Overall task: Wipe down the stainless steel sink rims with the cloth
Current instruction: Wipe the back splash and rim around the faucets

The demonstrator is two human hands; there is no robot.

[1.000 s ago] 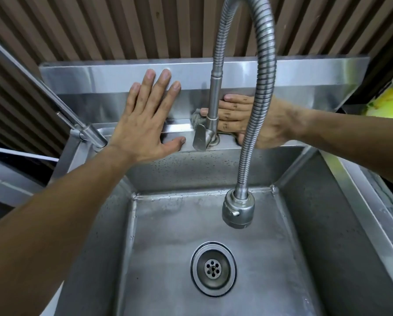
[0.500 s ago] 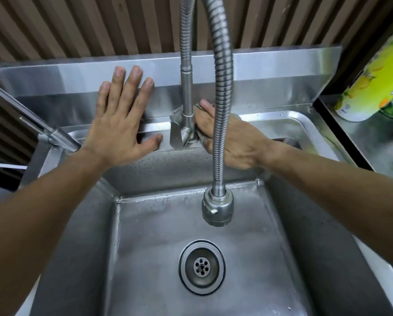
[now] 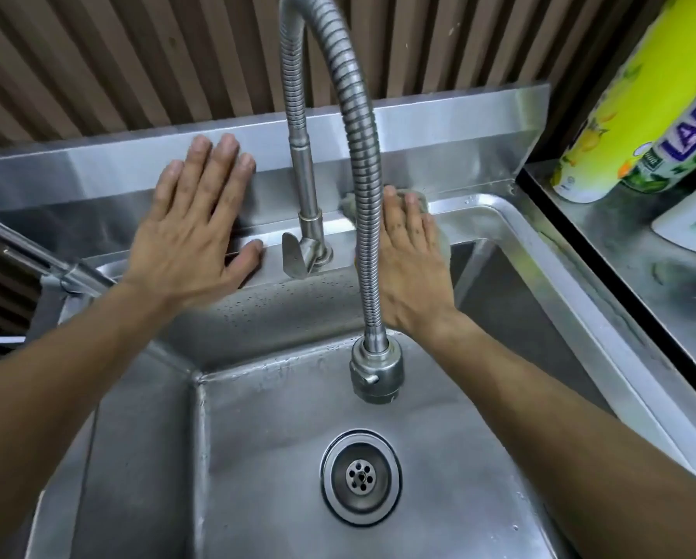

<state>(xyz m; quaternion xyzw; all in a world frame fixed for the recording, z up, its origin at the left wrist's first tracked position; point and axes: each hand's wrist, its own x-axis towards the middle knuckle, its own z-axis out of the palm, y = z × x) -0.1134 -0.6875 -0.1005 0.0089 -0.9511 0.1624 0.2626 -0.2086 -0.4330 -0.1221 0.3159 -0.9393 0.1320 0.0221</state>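
A stainless steel sink has its back rim (image 3: 471,209) running under a steel backsplash (image 3: 451,127). My right hand (image 3: 413,262) lies flat on a grey cloth (image 3: 439,240), pressing it onto the back rim just right of the faucet base (image 3: 310,248). Only the cloth's edges show around the fingers. My left hand (image 3: 195,227) rests open and flat against the backsplash and back rim, left of the faucet, with nothing in it.
A flexible coiled faucet hose (image 3: 358,155) arcs down in front of my right hand to a spray head (image 3: 374,373) over the basin. The drain (image 3: 360,476) sits below. A yellow-green bottle (image 3: 637,98) stands on the right counter. Another tap (image 3: 56,268) is at left.
My right hand has slid the cloth along the back rim from the faucet base toward the right. The left hand has stayed in place. The view has shifted rightward.
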